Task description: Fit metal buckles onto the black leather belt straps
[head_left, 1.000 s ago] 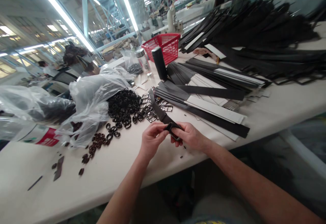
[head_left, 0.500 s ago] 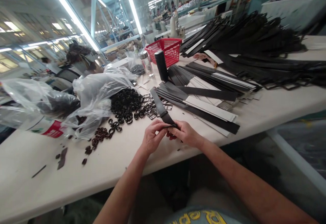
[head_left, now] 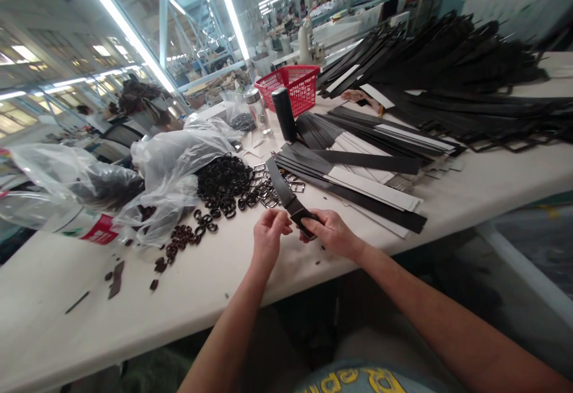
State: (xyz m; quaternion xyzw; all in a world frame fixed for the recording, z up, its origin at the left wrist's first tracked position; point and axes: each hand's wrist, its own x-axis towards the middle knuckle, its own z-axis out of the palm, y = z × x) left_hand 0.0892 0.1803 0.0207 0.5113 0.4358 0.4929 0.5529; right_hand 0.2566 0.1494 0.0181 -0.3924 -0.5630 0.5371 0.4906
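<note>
The strap [head_left: 281, 184] was gripped by the right hand [head_left: 332, 233] over the table [head_left: 188, 300]; a band [head_left: 290, 200] seemed already fitted; loose buckles [head_left: 269, 196] were left unattached; whether anything was pinched by the left hand [head_left: 269, 232] could not be told.

The held strap [head_left: 282, 188] looks leather-like, smooth, with a faint sheen; buckles [head_left: 267, 194] are shiny metal; bags [head_left: 166, 155] are thin, crinkled, glossy plastic; basket [head_left: 302, 90] is perforated plastic; tabletop [head_left: 188, 306] reads smooth and matt (covering material unclear).
</note>
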